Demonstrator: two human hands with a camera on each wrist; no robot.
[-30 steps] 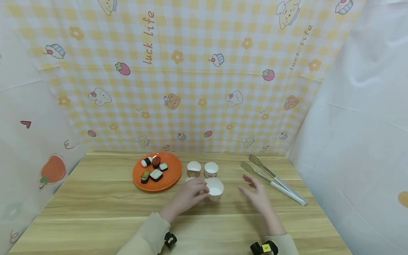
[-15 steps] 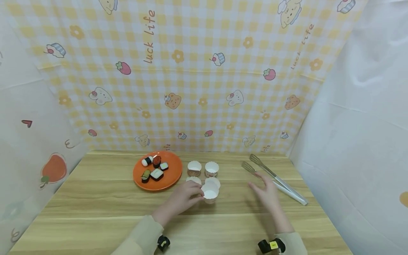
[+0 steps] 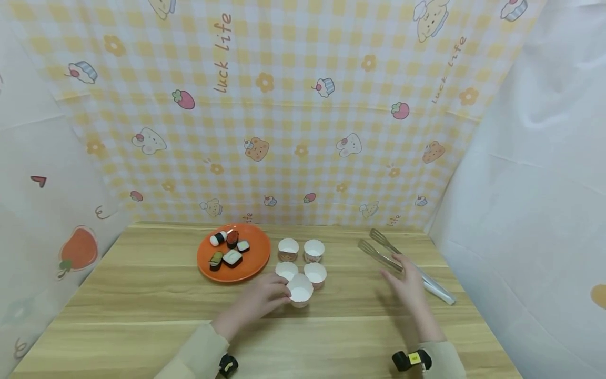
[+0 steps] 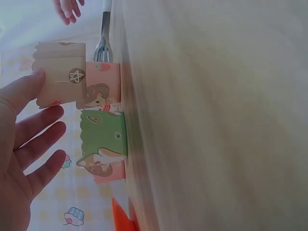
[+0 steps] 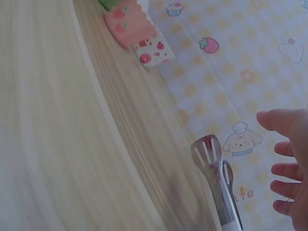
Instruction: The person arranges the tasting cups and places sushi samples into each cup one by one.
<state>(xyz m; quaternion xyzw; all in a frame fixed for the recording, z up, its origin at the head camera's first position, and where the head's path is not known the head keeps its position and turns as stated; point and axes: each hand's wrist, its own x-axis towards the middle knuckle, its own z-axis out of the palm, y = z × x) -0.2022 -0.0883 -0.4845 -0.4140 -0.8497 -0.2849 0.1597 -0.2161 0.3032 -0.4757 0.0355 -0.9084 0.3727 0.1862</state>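
Observation:
My left hand [image 3: 258, 299] pinches a beige paper baking cup [image 3: 300, 295] by its side, held above the table with its mouth up. In the left wrist view a star mark shows on the held cup [image 4: 60, 74]. Just beyond it stand a green baking cup [image 4: 103, 134] and a pink baking cup [image 4: 113, 79], front left and front right of a block; two more cups [image 3: 314, 251] stand behind these. My right hand [image 3: 411, 287] hovers with spread fingers beside the metal tongs [image 3: 440, 290], overlapping them in the head view. Nothing is between its fingers.
An orange plate [image 3: 258, 263] with several toy sushi pieces [image 3: 232, 258] sits left of the cups. A yellow checked cloth [image 3: 284, 121] rises at the table's back edge, and white cloth [image 3: 535, 173] hangs along the right side.
My left hand has drawn the beige cup left and toward me, uncovering the front-right pink cup. My right hand has shifted right, closer to the tongs.

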